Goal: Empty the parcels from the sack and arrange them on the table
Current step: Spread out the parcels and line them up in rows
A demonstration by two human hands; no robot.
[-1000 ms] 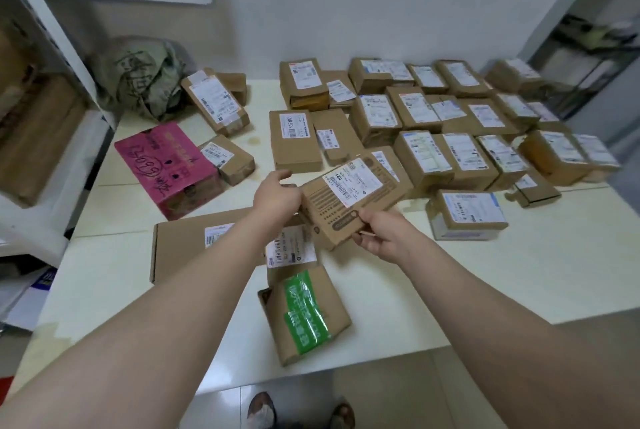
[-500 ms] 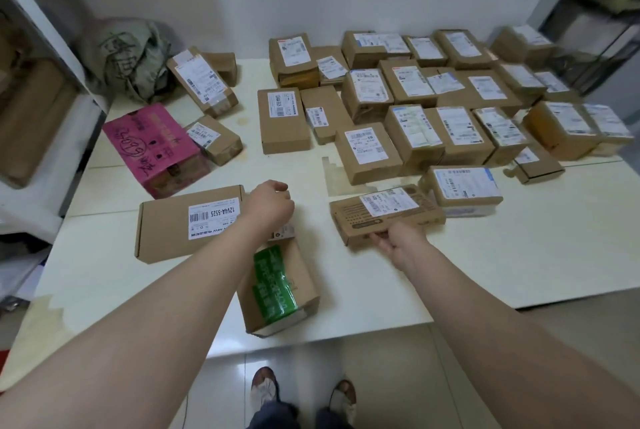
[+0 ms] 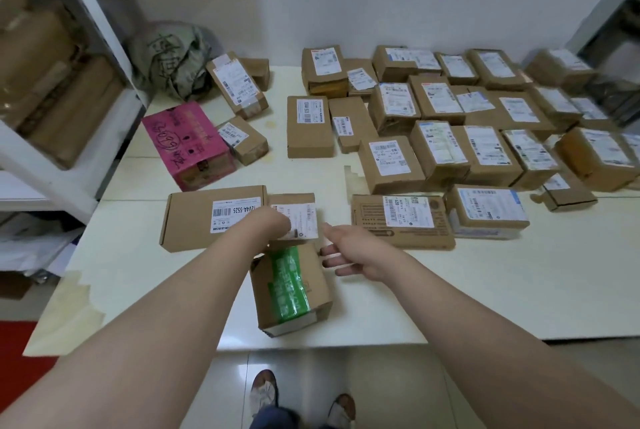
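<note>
The crumpled grey-green sack (image 3: 173, 58) lies at the table's back left corner. Several brown labelled parcels (image 3: 446, 123) stand in rows on the white table (image 3: 485, 290) at the right. A flat printed box (image 3: 401, 220) lies flat at the front of those rows, with no hand on it. My left hand (image 3: 273, 224) holds a small white-labelled parcel (image 3: 299, 217) next to a long flat box (image 3: 211, 217). My right hand (image 3: 349, 253) hovers with straight fingers, empty, just right of a green-taped box (image 3: 291, 286) near the front edge.
A pink box (image 3: 187, 141) and three brown parcels lie at the left near the sack. A white shelf unit (image 3: 90, 58) with wrapped bundles stands at the table's left. My feet show below the front edge. Bare tabletop lies at the front right.
My right hand set the flat printed box down beside the rows, let go of it and moved left toward the green-taped box. My left hand stayed on the small parcel.
</note>
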